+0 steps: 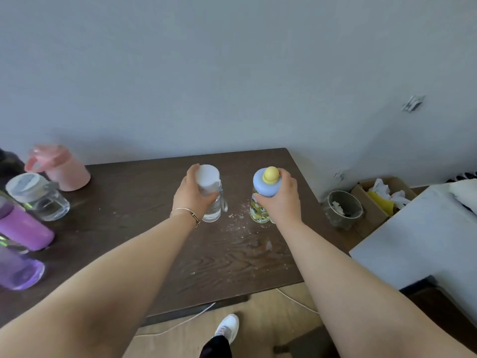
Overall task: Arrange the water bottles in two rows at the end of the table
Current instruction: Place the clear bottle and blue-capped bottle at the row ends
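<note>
My left hand (pixel 192 195) grips a clear bottle with a white cap (pixel 210 187) that stands upright near the middle of the dark wooden table (pixel 144 202). To its right, my right hand (pixel 282 200) wraps around a bottle with a blue lid and yellow knob (pixel 265 180), its lower body clear with yellow cartoon print; it also rests on the table. At the left edge stand other bottles: a pink one (pixel 60 167), a clear one with a grey lid (pixel 38 197), a purple one (pixel 22 226) and a translucent violet one (pixel 19 270).
White crumbs or powder (pixel 238 220) speckle the table between and in front of the held bottles. Right of the table, a grey bin (pixel 344 208) and a cardboard box (pixel 382 200) sit on the floor. A white surface (pixel 418 241) is at the right. A cable (pixel 180 324) runs under the table.
</note>
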Available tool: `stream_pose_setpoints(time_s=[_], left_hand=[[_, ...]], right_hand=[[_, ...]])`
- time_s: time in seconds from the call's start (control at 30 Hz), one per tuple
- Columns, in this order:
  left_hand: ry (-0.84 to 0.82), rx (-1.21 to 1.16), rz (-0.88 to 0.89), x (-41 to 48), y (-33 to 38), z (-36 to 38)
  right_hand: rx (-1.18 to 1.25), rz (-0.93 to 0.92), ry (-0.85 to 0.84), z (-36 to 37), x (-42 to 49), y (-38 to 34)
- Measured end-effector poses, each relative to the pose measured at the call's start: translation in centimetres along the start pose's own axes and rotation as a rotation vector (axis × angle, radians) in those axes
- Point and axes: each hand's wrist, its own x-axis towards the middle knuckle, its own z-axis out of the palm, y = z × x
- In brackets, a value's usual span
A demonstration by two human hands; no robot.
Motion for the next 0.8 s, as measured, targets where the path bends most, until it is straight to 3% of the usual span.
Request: stream_pose_setpoints(time_s=[0.47,0.8], left_hand=[[0.168,0.043,-0.17,-11.7,-10.1,-13.6],[0.22,0.029,-0.208,-15.8,-19.6,-23.5]], right_hand=[[0.091,-0.104,-0.232,8.0,-13.0,-8.8],[0.054,-0.137,-0.292,16.6,-21.6,-15.9]])
